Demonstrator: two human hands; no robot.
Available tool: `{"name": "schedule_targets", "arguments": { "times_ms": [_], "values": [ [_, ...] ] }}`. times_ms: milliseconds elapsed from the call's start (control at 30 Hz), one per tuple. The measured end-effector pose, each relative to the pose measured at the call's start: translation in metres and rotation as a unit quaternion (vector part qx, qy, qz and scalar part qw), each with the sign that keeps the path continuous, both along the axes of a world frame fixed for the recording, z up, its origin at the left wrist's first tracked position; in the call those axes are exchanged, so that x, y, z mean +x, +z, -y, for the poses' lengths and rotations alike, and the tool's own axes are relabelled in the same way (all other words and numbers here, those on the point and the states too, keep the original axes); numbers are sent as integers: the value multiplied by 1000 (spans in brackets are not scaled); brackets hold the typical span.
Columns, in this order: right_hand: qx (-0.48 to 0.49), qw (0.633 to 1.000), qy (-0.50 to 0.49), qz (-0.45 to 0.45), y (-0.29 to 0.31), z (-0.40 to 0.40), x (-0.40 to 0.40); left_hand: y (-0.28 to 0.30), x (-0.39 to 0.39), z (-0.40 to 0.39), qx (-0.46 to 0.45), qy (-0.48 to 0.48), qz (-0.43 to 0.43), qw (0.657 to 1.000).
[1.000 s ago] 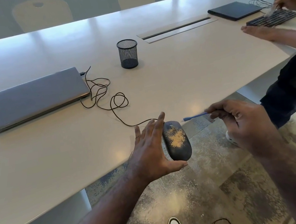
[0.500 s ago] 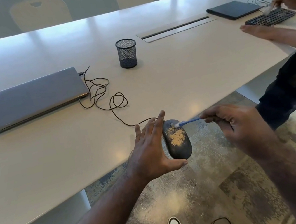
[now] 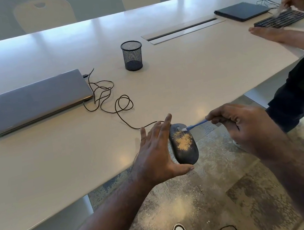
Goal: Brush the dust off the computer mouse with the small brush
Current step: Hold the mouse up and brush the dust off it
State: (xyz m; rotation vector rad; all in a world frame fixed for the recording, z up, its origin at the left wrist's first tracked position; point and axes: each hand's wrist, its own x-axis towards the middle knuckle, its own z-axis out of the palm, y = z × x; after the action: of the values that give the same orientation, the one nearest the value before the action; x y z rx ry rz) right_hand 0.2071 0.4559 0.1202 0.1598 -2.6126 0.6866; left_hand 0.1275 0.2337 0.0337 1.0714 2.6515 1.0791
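Observation:
A black wired computer mouse (image 3: 188,154) with a patch of tan dust on its top is held just off the near edge of the white table (image 3: 59,161). My left hand (image 3: 156,152) grips it from the left side, thumb under its rear end and fingers stretched along it. My right hand (image 3: 242,126) pinches a small blue brush (image 3: 195,125), and the pale bristle tip touches the mouse's front near the scroll wheel. The mouse's thin black cable (image 3: 109,99) runs in loops across the table.
A closed grey laptop (image 3: 37,101) lies at the left, and a black mesh pen cup (image 3: 132,55) stands mid-table. At the right another person brushes a black keyboard (image 3: 281,19) beside a dark laptop (image 3: 242,11). Chairs line the far side.
My right hand has brought the brush leftward from beside the mouse until its tip rests on the mouse's front. My left hand and the mouse have stayed in place.

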Motion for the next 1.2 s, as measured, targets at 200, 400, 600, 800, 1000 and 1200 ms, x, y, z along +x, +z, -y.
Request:
{"name": "schedule_targets", "arguments": {
  "times_ms": [200,400,600,800,1000,1200],
  "values": [
    [-5,1000,8,-9,6,5,-1,0,1,-2,-3,-2,0,1000],
    [4,1000,11,12,8,3,1,2,2,-2,-4,1,5,1000],
    [15,999,29,4,12,7,2,1,4,-4,-5,1,4,1000],
    [33,999,22,15,13,3,4,1,5,-5,-11,2,3,1000],
    [46,998,47,15,17,8,4,1,9,-7,-11,6,5,1000],
    [37,999,29,12,17,-3,7,1,7,-4,-7,17,8,1000]
  ]
}}
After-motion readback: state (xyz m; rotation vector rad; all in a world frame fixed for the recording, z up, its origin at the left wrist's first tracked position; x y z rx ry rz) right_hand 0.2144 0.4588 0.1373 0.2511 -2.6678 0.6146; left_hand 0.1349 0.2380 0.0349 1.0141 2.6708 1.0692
